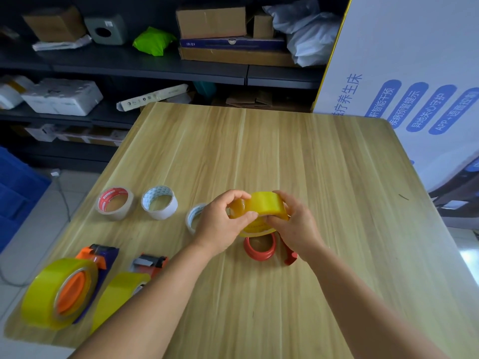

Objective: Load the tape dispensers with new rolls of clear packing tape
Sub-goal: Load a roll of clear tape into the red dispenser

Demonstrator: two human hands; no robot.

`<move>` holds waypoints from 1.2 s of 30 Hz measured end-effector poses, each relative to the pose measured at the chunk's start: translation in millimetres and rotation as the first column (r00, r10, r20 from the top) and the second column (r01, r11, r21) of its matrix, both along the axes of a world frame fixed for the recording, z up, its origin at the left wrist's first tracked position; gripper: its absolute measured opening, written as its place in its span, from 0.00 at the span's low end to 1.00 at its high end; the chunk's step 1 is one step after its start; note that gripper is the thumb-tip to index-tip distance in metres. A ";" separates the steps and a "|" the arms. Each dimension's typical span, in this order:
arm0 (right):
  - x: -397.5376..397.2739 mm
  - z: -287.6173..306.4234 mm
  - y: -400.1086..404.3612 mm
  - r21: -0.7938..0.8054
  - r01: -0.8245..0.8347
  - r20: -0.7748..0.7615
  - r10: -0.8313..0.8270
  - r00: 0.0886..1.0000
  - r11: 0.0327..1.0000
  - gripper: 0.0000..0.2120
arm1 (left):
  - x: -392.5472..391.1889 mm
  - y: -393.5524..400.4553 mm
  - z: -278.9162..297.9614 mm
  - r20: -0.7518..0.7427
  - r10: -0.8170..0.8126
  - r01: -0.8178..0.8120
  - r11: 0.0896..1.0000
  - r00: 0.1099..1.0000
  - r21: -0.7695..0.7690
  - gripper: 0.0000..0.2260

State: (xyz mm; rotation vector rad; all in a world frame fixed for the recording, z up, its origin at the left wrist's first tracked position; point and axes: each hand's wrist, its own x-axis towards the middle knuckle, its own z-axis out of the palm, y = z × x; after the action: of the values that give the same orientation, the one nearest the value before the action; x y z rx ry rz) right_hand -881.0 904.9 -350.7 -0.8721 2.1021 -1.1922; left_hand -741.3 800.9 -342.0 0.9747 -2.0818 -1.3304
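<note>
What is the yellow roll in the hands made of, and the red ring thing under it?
The yellow roll looks like wound plastic tape: glossy and see-through, tinted yellow where the layers stack. The red ring looks like hard moulded plastic, smooth, evenly coloured and slightly shiny. The table shows printed-looking wood grain, likely laminate.

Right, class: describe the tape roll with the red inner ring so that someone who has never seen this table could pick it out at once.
Start at the wooden table and follow its left edge to the row of loose tape rolls beyond the two loaded dispensers. The tape roll with the red inner ring is the leftmost in that row, lying flat. Its neighbour, the white roll, has a pale patterned core, not a red one.
</note>
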 end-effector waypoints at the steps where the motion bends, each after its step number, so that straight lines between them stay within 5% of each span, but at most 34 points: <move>1: -0.2 -0.4 -0.7 0.004 0.003 0.006 -0.003 1.000 1.000 0.25 | -0.4 0.6 -0.7 0.000 0.014 -0.014 1.000 1.000 0.011 0.10; 16: -1.9 -1.3 -2.2 0.078 -0.006 0.079 0.000 0.997 0.997 0.28 | -4.8 -0.9 3.2 0.057 0.112 -0.122 0.960 0.992 0.252 0.05; 21: -4.1 -4.4 -2.2 0.080 -0.007 0.104 -0.001 0.995 0.997 0.26 | 2.3 -2.5 3.0 0.025 0.009 -0.016 0.958 1.000 0.288 0.01; 24: -4.3 -4.5 -4.5 0.085 0.009 0.118 -0.019 0.993 0.996 0.25 | 3.6 -1.4 2.4 0.052 -0.030 0.017 0.972 0.998 0.234 0.08; 32: 7.9 6.6 -10.9 0.028 0.063 0.189 -0.068 0.980 0.998 0.29 | 3.8 0.4 0.6 0.047 0.105 -0.111 0.981 0.993 0.161 0.06; 36: 16.2 20.2 -19.4 0.071 0.177 0.077 -0.182 0.980 0.982 0.28 | -2.0 4.6 -2.1 -0.006 0.241 -0.238 0.962 0.970 0.133 0.14</move>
State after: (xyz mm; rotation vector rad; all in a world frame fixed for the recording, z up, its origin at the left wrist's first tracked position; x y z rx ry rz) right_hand -864.8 885.5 -330.5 -0.6034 2.1744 -1.2225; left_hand -743.3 805.5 -344.1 1.2189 -1.8102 -1.3563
